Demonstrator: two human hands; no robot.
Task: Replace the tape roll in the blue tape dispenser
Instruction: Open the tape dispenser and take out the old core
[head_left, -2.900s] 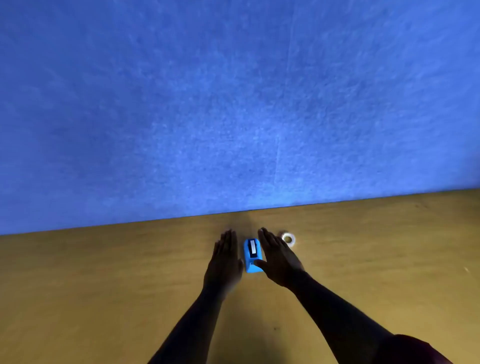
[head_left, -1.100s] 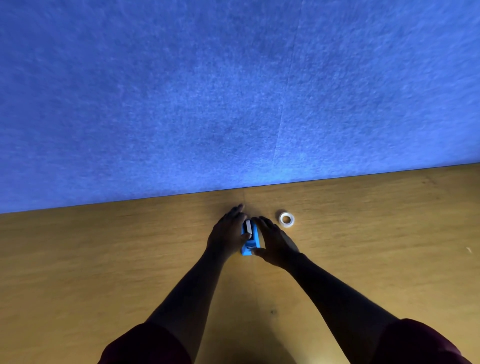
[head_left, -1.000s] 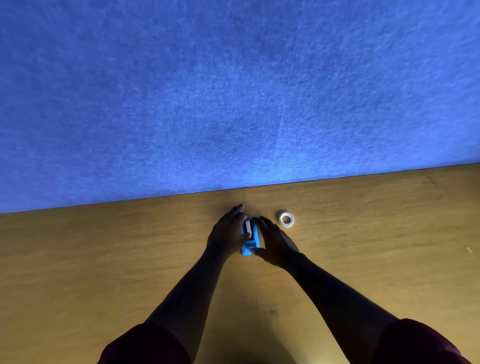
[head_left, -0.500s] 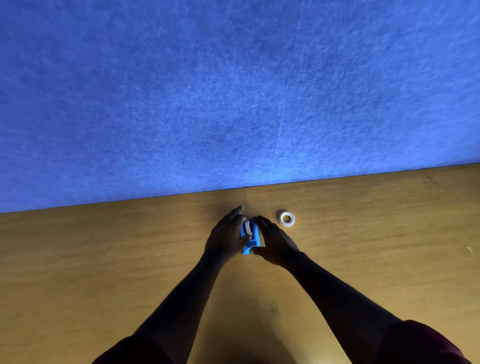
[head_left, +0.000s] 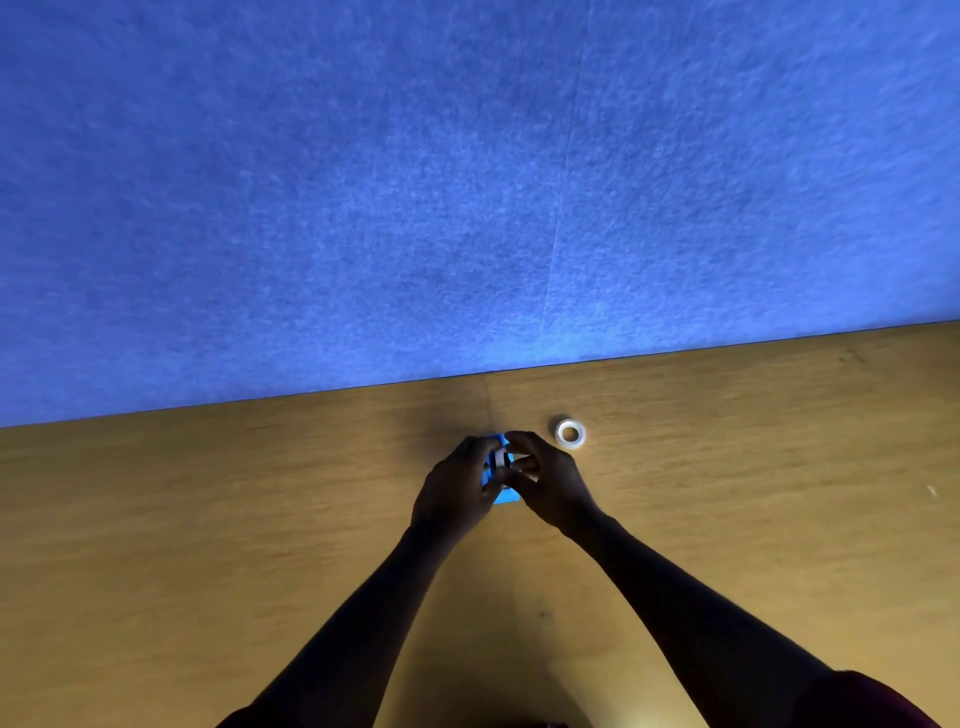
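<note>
Biggest thing in shot is the blue felt-looking wall panel (head_left: 467, 182), filling everything above the flat yellow-brown wooden tabletop (head_left: 208, 519). Both forearms reach out over the wood toward the back edge.

Between the hands sits the small bright blue plastic tape dispenser (head_left: 506, 496), near the wall, its long axis running roughly away from the person. The left hand (head_left: 457, 491) is curled round its left side, and the right hand (head_left: 545, 483) wraps the right side with fingers bent in over the top, where there's a pale bit showing in a dark slot. Looks like they're working the old roll or its hub out, but it's too small and shadowed to tell exactly what the fingertips are pinching.

The small white ring of fresh tape (head_left: 571, 433) lies flat on the wood just right of the right hand and a touch further back, not touching it. So the right hand is clearly the nearer one to grab it, a short reach right and forward, I'd guess once the slot is empty.
</note>
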